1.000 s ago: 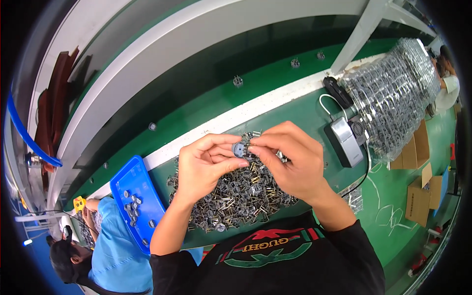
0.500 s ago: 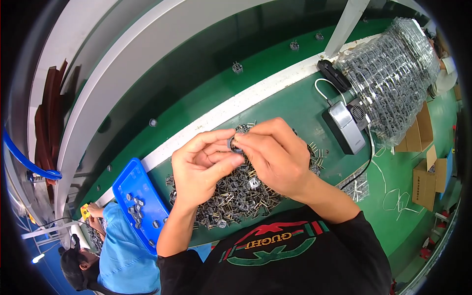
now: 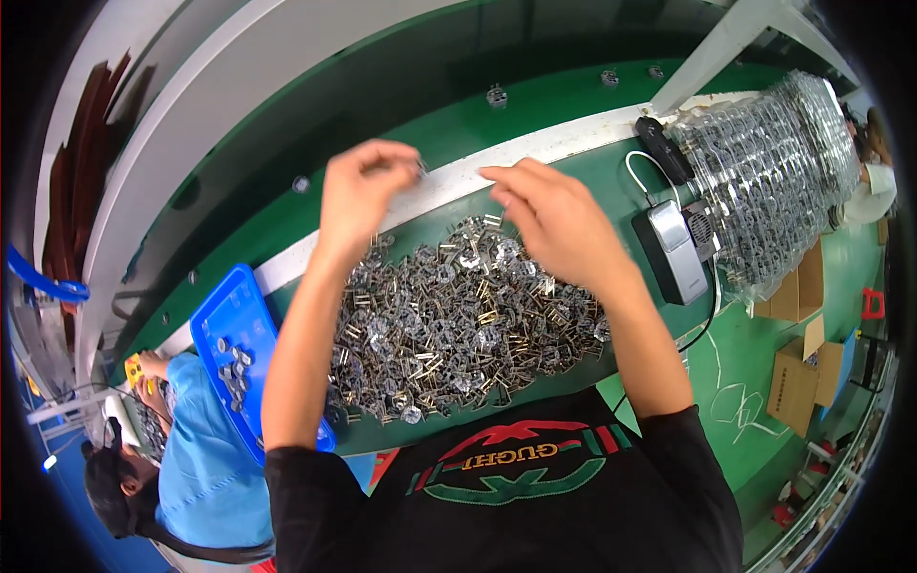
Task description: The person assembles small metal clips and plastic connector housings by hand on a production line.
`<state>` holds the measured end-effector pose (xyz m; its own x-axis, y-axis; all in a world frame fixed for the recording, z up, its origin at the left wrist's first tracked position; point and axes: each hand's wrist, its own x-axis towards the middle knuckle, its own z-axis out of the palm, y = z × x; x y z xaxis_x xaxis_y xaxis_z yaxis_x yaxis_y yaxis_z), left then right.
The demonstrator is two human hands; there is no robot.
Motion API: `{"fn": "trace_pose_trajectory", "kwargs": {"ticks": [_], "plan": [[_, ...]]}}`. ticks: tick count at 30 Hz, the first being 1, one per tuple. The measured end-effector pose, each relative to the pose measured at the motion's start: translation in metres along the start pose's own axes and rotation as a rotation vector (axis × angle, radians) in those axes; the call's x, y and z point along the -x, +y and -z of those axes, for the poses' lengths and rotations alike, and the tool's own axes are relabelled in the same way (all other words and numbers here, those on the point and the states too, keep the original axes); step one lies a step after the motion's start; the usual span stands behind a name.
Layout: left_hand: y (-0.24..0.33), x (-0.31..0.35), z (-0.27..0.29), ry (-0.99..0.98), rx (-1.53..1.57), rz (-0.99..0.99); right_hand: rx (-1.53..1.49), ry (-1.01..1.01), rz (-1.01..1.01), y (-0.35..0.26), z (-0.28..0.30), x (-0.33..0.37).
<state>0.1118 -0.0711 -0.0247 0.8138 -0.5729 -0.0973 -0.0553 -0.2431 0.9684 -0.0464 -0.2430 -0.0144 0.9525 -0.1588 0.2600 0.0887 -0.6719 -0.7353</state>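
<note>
At the heap's [image 3: 458, 329] eleven o'clock, the left hand [image 3: 365, 191] pinches a blurred part [image 3: 421, 168]; at one, the right hand [image 3: 556, 212] gapes, released.

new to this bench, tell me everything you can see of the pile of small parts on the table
The pile is a loose jumble of small dark grey and silvery pieces, many with thin pins, some brass-coloured. They look like metal and plastic. They lie at every angle, on one another and on the green table, between the left forearm and right forearm. Some shiny round faces show. Whether either forearm touches it is unclear.
</note>
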Motion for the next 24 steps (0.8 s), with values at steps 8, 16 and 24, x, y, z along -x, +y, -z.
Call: {"fn": "trace_pose_trajectory", "kwargs": {"ticks": [8,16,24], "plan": [[-0.078,-0.066,0.084,0.228,-0.704,-0.052,0.453,-0.36,-0.139,0.023,-0.024,-0.016],[-0.017,0.14,0.055,0.564,-0.58,-0.204,0.166,-0.217,-0.194,0.051,0.004,0.001],[-0.064,0.26,-0.006,0.731,-0.836,-0.02,0.001,0.215,-0.09,0.071,0.057,0.042]]}}
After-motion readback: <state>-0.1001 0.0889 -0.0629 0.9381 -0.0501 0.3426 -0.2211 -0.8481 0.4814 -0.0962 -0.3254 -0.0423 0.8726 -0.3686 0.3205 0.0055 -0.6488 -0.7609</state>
